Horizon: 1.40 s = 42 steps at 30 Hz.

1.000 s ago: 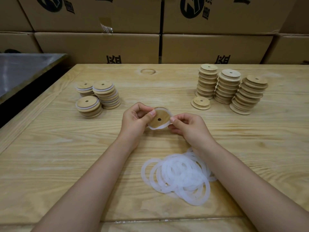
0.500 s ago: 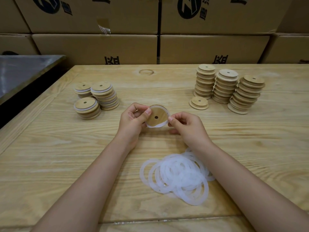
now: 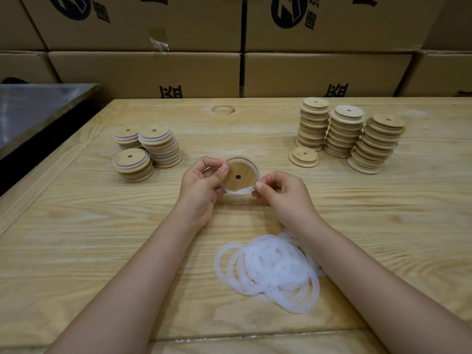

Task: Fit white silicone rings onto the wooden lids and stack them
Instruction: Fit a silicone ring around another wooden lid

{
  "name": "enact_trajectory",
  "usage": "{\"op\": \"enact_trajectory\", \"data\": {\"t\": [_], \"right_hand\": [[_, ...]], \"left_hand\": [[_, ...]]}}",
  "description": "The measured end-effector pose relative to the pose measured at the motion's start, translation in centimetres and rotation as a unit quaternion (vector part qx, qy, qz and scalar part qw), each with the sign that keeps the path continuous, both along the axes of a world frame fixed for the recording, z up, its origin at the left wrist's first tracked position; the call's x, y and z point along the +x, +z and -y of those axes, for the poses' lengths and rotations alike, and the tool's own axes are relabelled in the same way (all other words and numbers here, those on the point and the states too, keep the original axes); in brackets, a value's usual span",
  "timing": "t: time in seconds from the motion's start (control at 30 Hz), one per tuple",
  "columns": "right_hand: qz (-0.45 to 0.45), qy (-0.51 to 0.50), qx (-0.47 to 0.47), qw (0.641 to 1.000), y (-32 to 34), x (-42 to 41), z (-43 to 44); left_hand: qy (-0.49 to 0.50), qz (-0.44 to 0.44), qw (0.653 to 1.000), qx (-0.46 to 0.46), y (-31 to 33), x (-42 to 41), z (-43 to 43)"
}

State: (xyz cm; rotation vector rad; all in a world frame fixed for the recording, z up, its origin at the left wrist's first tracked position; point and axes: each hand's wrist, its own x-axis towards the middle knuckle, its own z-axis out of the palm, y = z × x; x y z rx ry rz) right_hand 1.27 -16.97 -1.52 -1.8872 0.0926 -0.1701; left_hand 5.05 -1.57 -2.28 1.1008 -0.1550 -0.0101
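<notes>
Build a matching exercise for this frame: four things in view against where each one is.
Things:
1. held lid
2. loose rings
3. ringed lid stacks
4. bare lid stacks

Places:
a. far right of the table
b. far left of the table
c. heaped on the table's near side
d. gripped by the left hand, with the right hand pinching its white ring

Pairs: 1-d, 2-c, 3-b, 4-a.
</notes>
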Motion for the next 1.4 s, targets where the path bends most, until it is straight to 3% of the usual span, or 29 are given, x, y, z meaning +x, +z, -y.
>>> {"op": "enact_trajectory", "data": {"t": [0.2, 0.57, 0.77, 0.87, 1.4], "right_hand": [[0.039, 0.002, -0.077, 0.996, -0.1, 0.1, -0.1], [0.024, -0.013, 0.059, 0.998, -0.6, 0.0, -0.1], [0.021, -0.042, 0.101, 0.994, -0.6, 0.6, 0.6], [0.009, -0.040, 0.124, 0.991, -0.5, 0.8, 0.9], [0.039, -0.058, -0.041, 0.997, -0.8, 0.8, 0.5]], "left_hand": [[0.008, -0.020, 1.000, -0.015, 0.0, 0.0, 0.0], [-0.036, -0.007, 0.999, 0.008, -0.3, 0.1, 0.1], [-0.048, 0.017, 0.987, 0.149, -0.5, -0.1, 0.6], [-0.039, 0.019, 0.984, 0.175, -0.5, -0.3, 0.8], [-0.034, -0.001, 0.986, 0.165, -0.4, -0.4, 0.7]]}}
